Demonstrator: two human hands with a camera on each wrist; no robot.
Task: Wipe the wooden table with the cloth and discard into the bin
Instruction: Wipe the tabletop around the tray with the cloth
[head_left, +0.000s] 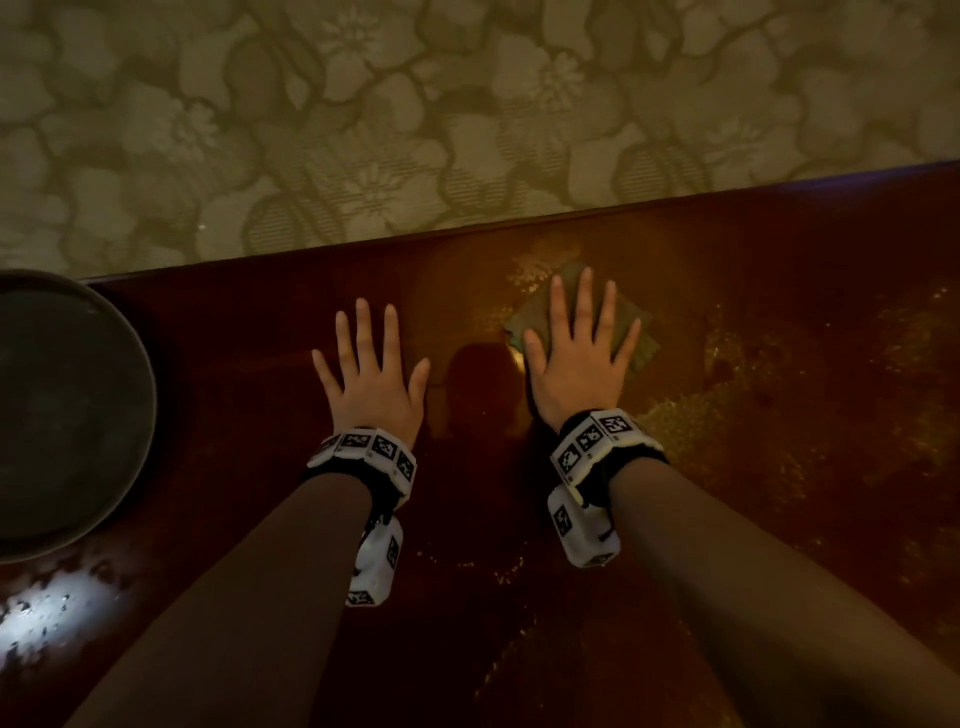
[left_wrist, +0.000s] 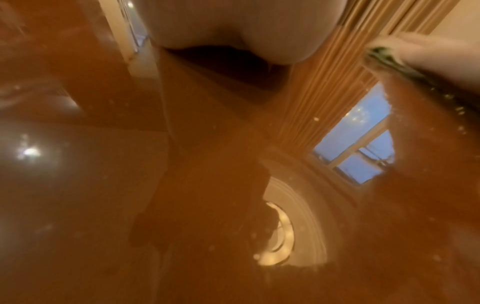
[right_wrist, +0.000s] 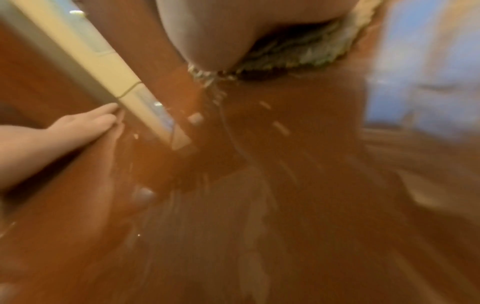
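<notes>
- Cloth (head_left: 631, 325) lies flat on the wooden table (head_left: 519, 519), near its far edge, under the right hand (head_left: 579, 358), whose fingers are spread and pressing. Left hand (head_left: 371, 371) rests spread on bare wood beside the cloth, holding nothing. Bin (head_left: 67, 410) stands well left of the cloth.
- Left wrist view: only glossy wood and reflections are legible.
- Right wrist view: wet streaks (right_wrist: 226, 127) trail from the cloth; keep the palm flat and overlap the strokes toward the speckled residue (head_left: 737, 415) to the cloth's right.

a furnished room, likely a home: polished wooden table (head_left: 260, 519) on floral carpet (head_left: 363, 130) (curtained window (left_wrist: 363, 148) reflected).
</notes>
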